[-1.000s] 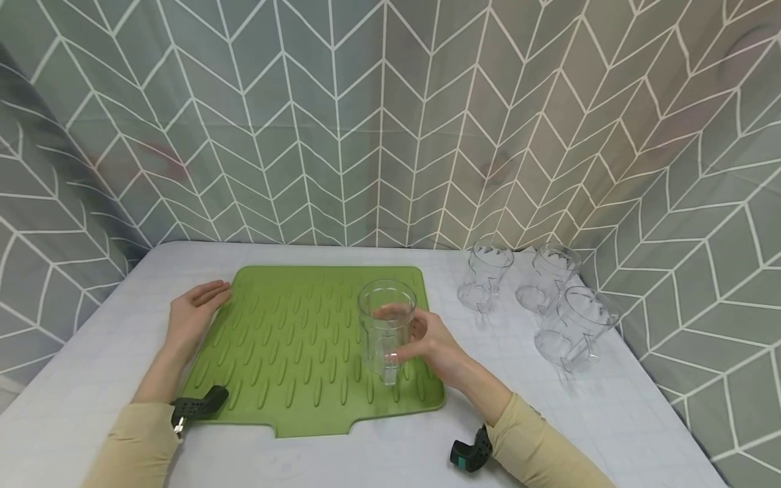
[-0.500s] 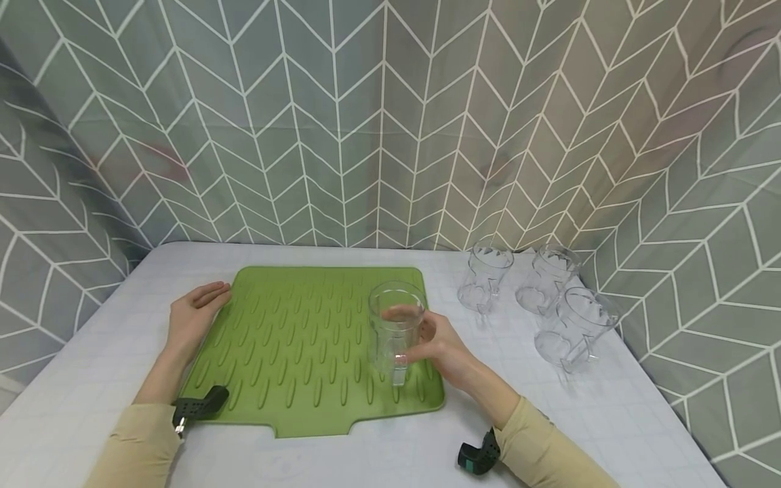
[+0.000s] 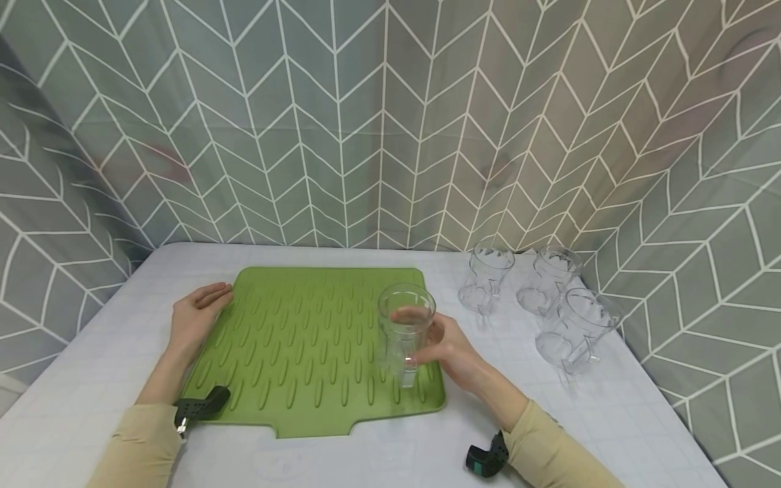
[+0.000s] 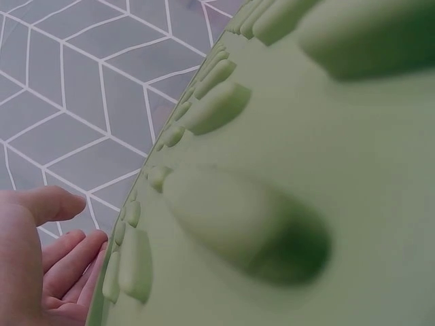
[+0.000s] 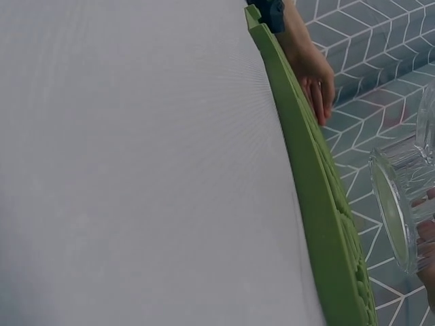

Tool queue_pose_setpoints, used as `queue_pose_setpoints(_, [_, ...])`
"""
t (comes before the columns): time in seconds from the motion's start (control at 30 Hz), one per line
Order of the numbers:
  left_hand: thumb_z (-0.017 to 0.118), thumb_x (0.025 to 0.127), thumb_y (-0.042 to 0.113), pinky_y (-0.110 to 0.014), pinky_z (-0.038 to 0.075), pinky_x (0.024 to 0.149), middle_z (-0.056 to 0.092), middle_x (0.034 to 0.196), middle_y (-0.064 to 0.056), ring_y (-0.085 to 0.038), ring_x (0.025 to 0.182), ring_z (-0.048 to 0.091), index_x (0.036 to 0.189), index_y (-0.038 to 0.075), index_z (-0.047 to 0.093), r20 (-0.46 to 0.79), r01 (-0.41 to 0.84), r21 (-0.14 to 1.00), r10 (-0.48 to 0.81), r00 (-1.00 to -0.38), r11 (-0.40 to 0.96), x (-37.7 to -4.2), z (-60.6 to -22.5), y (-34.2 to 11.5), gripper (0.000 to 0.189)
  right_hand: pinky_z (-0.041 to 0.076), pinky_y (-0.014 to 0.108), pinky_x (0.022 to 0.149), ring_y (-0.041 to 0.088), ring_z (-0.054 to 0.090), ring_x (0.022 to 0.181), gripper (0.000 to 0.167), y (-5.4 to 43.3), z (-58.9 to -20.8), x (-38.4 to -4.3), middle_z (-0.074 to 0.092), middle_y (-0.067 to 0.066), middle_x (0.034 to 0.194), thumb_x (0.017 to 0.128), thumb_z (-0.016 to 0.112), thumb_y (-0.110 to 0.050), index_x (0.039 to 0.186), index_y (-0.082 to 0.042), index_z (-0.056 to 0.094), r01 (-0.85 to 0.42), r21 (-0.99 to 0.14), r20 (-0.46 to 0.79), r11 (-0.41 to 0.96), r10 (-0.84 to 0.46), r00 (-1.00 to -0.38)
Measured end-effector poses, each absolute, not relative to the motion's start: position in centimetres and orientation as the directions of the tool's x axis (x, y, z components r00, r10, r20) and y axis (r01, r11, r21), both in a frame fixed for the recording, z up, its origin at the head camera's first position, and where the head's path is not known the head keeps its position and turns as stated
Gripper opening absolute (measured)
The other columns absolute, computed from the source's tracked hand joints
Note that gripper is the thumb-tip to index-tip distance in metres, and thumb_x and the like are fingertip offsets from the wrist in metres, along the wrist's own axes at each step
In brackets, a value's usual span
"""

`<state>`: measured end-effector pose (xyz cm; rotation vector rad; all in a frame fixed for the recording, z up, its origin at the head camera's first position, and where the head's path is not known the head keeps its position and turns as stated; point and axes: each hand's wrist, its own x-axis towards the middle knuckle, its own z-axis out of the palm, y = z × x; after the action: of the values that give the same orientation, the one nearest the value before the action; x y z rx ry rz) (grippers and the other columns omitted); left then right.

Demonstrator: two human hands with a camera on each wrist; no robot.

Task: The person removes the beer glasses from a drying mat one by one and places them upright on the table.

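Observation:
My right hand (image 3: pixel 450 349) holds a clear glass mug (image 3: pixel 390 342) over the right part of the green ribbed mat (image 3: pixel 287 352), its handle toward the front. Fingers wrap the mug's far side, with the thumb near the handle. In the right wrist view, the mug (image 5: pixel 391 210) shows at the right edge, one round end toward the mat and a gap between them. My left hand (image 3: pixel 194 318) lies at the mat's left edge, fingers fairly straight and nothing in them. The left wrist view shows that hand (image 4: pixel 41 258) beside the mat's raised ribs.
Three more clear mugs stand right of the mat: one at the back (image 3: pixel 485 274), one beside it (image 3: pixel 547 278), one nearer (image 3: pixel 573 329). The table has a white cloth (image 3: pixel 390 461). A patterned curtain (image 3: pixel 366 135) rises behind and at both sides.
My right hand has moved the mug a little to the right over the mat. The left hand and the other mugs stay where they were.

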<state>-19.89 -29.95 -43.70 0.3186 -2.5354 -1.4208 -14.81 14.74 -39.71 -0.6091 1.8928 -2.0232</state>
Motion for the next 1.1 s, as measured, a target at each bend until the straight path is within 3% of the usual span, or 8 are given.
queue_pose_setpoints(0.33, [0.056, 0.101, 0.044, -0.041, 0.047, 0.109, 0.056, 0.143, -0.017, -0.033, 0.133, 0.052, 0.146, 0.007, 0.05, 0.077, -0.087, 0.855, -0.291, -0.954, 0.511, -19.9, -43.7, -29.8, 0.058, 0.021, 0.062, 0.121, 0.021, 0.051, 0.132, 0.076, 15.8, -39.9, -14.7, 0.057, 0.009, 0.143, 0.067, 0.072, 0.004, 0.139, -0.004, 0.051, -0.073, -0.992, 0.113, -0.099, -0.5, -0.858])
queue_pose_setpoints(0.67, [0.056, 0.101, 0.043, -0.021, 0.051, 0.1, 0.057, 0.142, -0.017, -0.025, 0.129, 0.056, 0.145, 0.006, 0.051, 0.096, -0.081, 0.843, -0.296, -0.95, 0.532, -19.8, -43.8, -29.9, 0.057, 0.032, 0.051, 0.118, 0.021, 0.052, 0.132, 0.075, 17.1, -40.4, -15.1, 0.057, 0.008, 0.143, 0.068, 0.07, 0.004, 0.14, -0.007, 0.052, -0.105, -0.99, 0.14, -0.098, -0.497, -0.856])
queue_pose_setpoints(0.83, [0.057, 0.101, 0.042, -0.014, 0.05, 0.096, 0.057, 0.142, -0.017, -0.02, 0.127, 0.057, 0.144, 0.006, 0.051, 0.09, -0.086, 0.847, -0.301, -0.949, 0.524, -19.7, -43.7, -29.9, 0.057, 0.029, 0.051, 0.119, 0.02, 0.051, 0.132, 0.074, 18.0, -40.6, -15.2, 0.058, 0.008, 0.142, 0.069, 0.071, 0.004, 0.14, -0.002, 0.051, -0.123, -0.989, 0.147, -0.08, -0.488, -0.86])
queue_pose_setpoints(1.0, [0.057, 0.101, 0.042, -0.016, 0.05, 0.096, 0.058, 0.141, -0.017, -0.012, 0.122, 0.059, 0.144, 0.006, 0.052, 0.094, -0.087, 0.844, -0.306, -0.948, 0.53, -19.7, -43.7, -29.9, 0.056, 0.023, 0.053, 0.121, 0.018, 0.051, 0.133, 0.074, 18.9, -40.8, -15.3, 0.06, 0.005, 0.14, 0.069, 0.072, 0.006, 0.14, 0.0, 0.05, -0.139, -0.985, 0.17, -0.099, -0.478, -0.862])
queue_pose_setpoints(1.1, [0.057, 0.101, 0.041, -0.017, 0.05, 0.097, 0.058, 0.141, -0.016, -0.018, 0.126, 0.058, 0.144, 0.006, 0.052, 0.095, -0.087, 0.845, -0.307, -0.947, 0.527, -19.7, -43.7, -29.8, 0.055, 0.027, 0.046, 0.12, 0.017, 0.052, 0.132, 0.073, 19.6, -40.9, -15.3, 0.062, 0.002, 0.139, 0.07, 0.072, 0.007, 0.14, 0.0, 0.051, -0.145, -0.983, 0.181, -0.112, -0.468, -0.865])
